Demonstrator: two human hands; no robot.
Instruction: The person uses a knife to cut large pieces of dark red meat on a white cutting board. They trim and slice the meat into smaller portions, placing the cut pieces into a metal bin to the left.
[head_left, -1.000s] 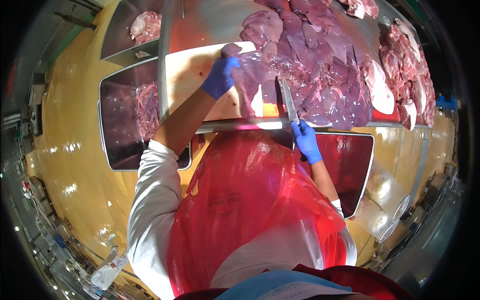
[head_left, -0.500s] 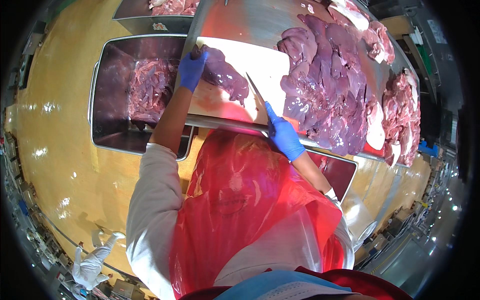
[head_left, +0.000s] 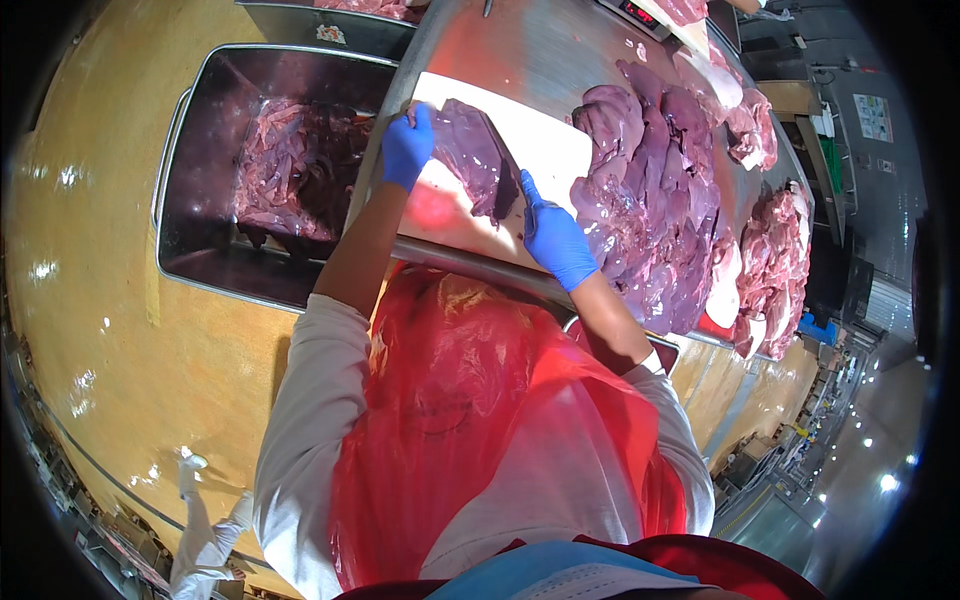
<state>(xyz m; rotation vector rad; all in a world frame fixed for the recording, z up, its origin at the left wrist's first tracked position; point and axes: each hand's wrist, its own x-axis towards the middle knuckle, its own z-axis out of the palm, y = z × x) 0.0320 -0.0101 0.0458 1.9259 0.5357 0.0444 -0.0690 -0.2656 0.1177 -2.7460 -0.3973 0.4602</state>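
A piece of dark liver lies on the white cutting board. My left hand, in a blue glove, has its bent fingers closed at the liver's left edge; the fingertips are partly hidden. In my blue-gloved right hand is a knife. Its handle is wrapped by the fingers, with the index finger stretched along it. The blade points away and to the left, against the liver's right side. Right of the board, a big pile of livers spreads over the steel table.
A deep steel bin with liver scraps stands left of the table. Pale pink meat lies at the table's right end. A scale sits at the far side. Lower left, a person in white is on the yellow floor.
The knife has come from beside the liver to its right side, and the liver lies more spread out. My view has shifted. The person in white has changed position.
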